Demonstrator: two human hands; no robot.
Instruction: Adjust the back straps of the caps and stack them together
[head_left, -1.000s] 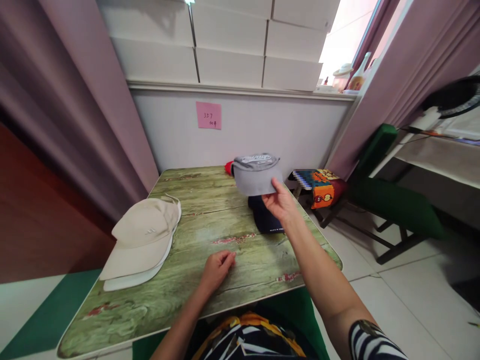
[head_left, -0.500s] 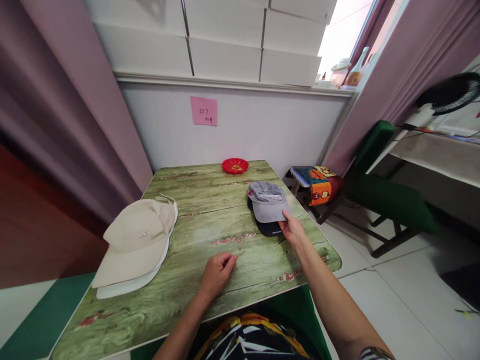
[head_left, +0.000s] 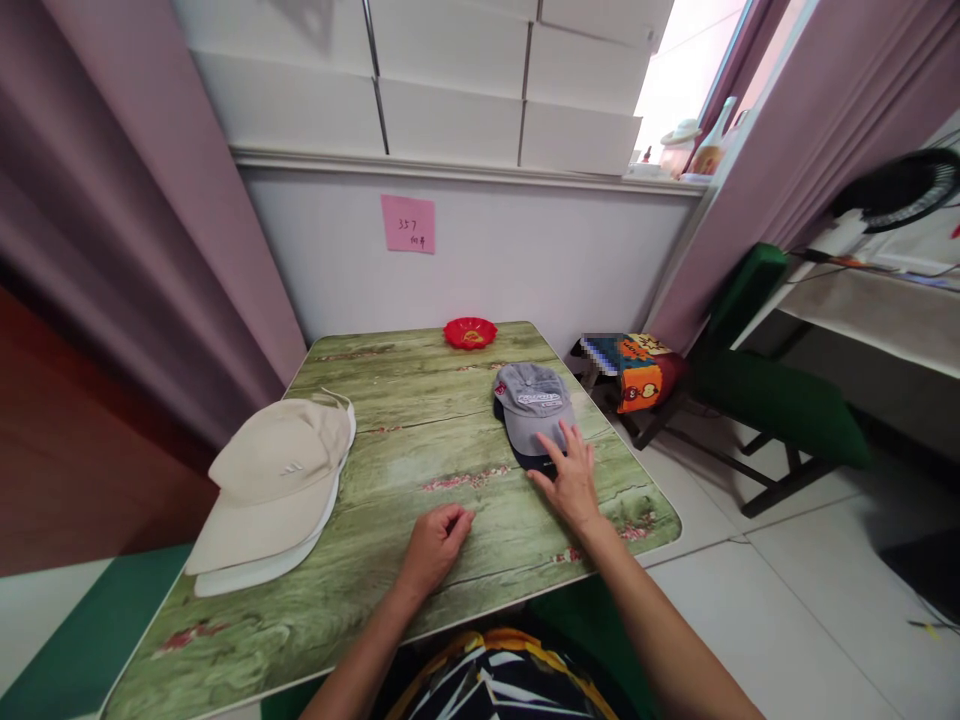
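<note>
A grey cap [head_left: 536, 397] lies on top of a dark navy cap [head_left: 534, 461] at the right of the table, both brims toward me. My right hand [head_left: 571, 480] is over the brims with its fingers spread; whether the fingertips touch the grey brim I cannot tell. Resting on the table near its front edge, my left hand [head_left: 441, 540] is curled closed, and nothing shows in it. At the left side a beige cap [head_left: 274, 475] is stacked on a white cap [head_left: 259, 578], out of reach of either hand's fingers.
The green wood-pattern table [head_left: 397, 420] carries a red scalloped dish [head_left: 470, 333] at its back edge. A pink note [head_left: 408, 224] is stuck on the wall behind. To the right stand a green chair [head_left: 795, 405] and a low seat with a colourful cloth [head_left: 640, 375].
My right hand has let go of the grey cap's brim and spread its fingers, shifting slightly left and toward me. The grey brim now sits lower over the navy one. My left hand stays still.
</note>
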